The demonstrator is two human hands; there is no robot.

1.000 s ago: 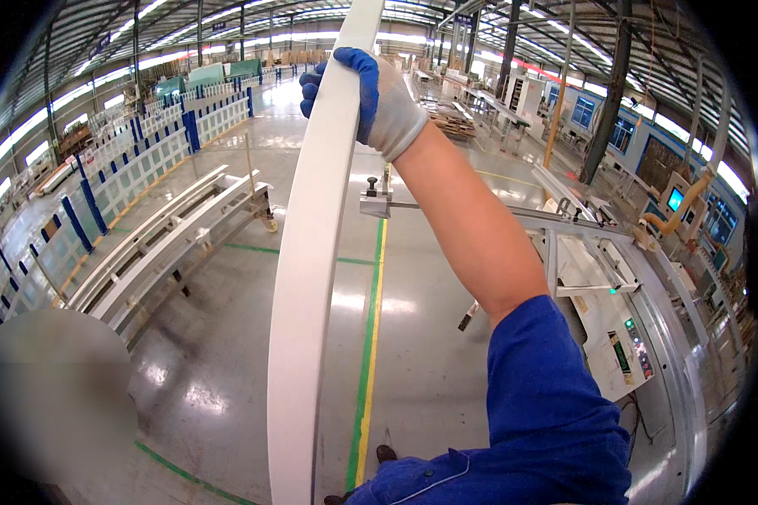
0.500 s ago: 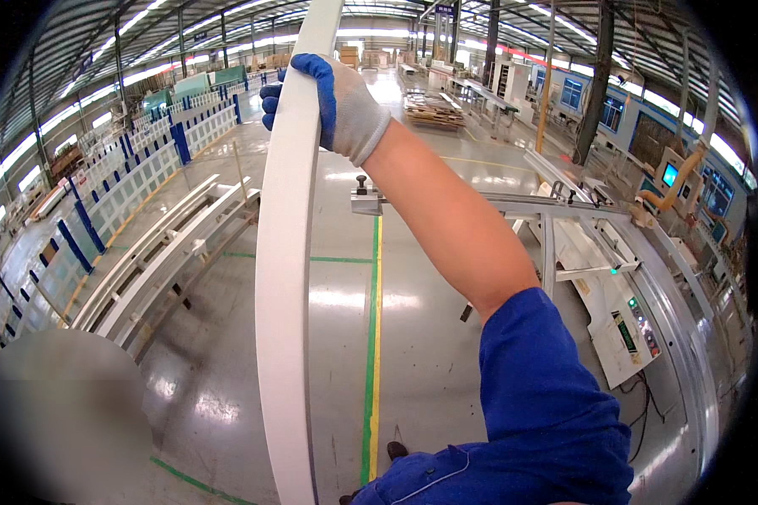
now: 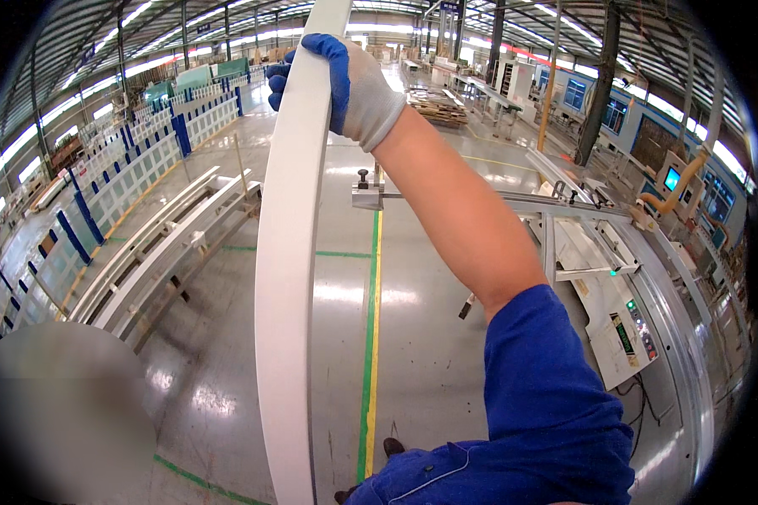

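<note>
A long white board (image 3: 290,278) runs from the top edge of the view down to the lower edge, left of centre. Its upper end and its near end are cut off by the picture's edges. My right hand (image 3: 354,93), in a white glove with blue-coated fingers, grips the board near its upper part. The thumb lies over the near face, and the other fingers wrap behind to its left side. My left hand is not visible. A blurred patch covers the lower left.
On the left stands a long, low rack of white rails (image 3: 156,252). Behind it are slotted racks with blue posts (image 3: 181,130). To the right is a machine (image 3: 606,320) with a metal arm ending in a clamp block (image 3: 367,195). Stacked boards (image 3: 436,109) lie farther off.
My right hand and the upper part of the board have shifted slightly right and farther up in the view. The grip stays the same.
</note>
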